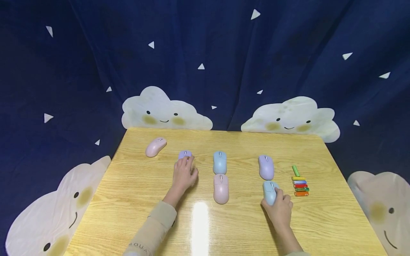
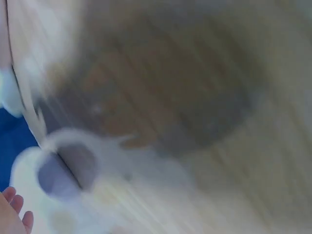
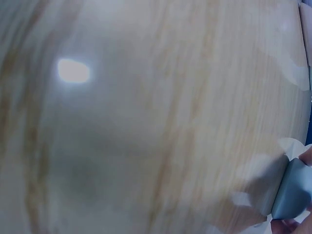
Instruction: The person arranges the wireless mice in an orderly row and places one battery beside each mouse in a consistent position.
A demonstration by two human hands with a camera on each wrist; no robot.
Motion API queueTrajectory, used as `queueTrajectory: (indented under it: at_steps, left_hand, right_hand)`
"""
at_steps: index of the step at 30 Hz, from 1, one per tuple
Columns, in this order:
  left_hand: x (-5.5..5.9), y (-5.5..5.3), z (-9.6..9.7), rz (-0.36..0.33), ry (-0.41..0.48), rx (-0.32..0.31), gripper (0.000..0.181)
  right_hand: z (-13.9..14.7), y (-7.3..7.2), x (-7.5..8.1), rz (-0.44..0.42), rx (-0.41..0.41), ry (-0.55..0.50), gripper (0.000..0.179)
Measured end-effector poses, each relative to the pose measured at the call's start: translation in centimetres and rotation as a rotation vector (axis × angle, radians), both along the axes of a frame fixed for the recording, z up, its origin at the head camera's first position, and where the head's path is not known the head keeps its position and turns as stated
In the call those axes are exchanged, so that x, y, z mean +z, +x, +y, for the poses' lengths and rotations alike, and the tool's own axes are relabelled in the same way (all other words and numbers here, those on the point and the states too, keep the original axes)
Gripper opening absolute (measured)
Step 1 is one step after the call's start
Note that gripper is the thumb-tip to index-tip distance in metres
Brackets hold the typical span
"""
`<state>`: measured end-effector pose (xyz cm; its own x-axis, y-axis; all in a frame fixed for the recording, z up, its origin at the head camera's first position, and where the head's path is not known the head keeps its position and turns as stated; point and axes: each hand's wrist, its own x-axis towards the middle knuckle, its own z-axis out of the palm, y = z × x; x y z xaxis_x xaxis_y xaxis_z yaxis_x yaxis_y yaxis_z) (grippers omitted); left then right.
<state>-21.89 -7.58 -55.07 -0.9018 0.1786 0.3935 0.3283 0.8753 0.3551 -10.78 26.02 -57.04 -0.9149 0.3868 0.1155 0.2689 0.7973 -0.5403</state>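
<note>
At the left, my left hand reaches over a small purple computer mouse, its fingers overlapping the near part and its thumb out to the side. Its fingers show spread in the left wrist view. My right hand grips a light blue mouse, thumb on the left side and fingers on the right. In the right wrist view that blue mouse sits between the fingers at the lower right. Just beyond it lies another purple mouse.
A blue mouse and a pink mouse form a column mid-table. Another pink mouse lies tilted at the far left. Right of my right hand are several coloured batteries in a stack-like row, with a green one above. A dark curtain hangs behind.
</note>
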Motion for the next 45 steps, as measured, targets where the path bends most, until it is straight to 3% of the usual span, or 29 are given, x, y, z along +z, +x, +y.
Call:
queueTrajectory:
  at_steps: [10,20,29,36,45]
  left_hand:
    - [0.4,-3.5,-6.5,-0.084,0.021,0.148,0.048]
    - [0.7,-5.3,-11.1,-0.241,-0.031,0.219,0.053]
    - [1.2,-6.1,-12.3,-0.355,-0.033,0.213,0.059]
    - [1.2,-7.0,-12.9,-0.442,-0.084,0.199,0.061]
    - [2.0,-7.4,-13.1,-0.538,-0.063,0.172,0.061]
  right_hand:
    - [0.0,-0.1,-0.1,-0.009,-0.005,-0.006,0.066]
    - [0.0,-0.1,-0.1,-0.003,-0.009,0.002,0.066]
    - [0.0,-0.1,-0.1,0.001,-0.014,0.003,0.066]
    - [0.0,-0.1,0.0,0.0,-0.015,0.006,0.066]
    - [0.0,0.0,0.0,-0.003,-0.01,0.01,0.067]
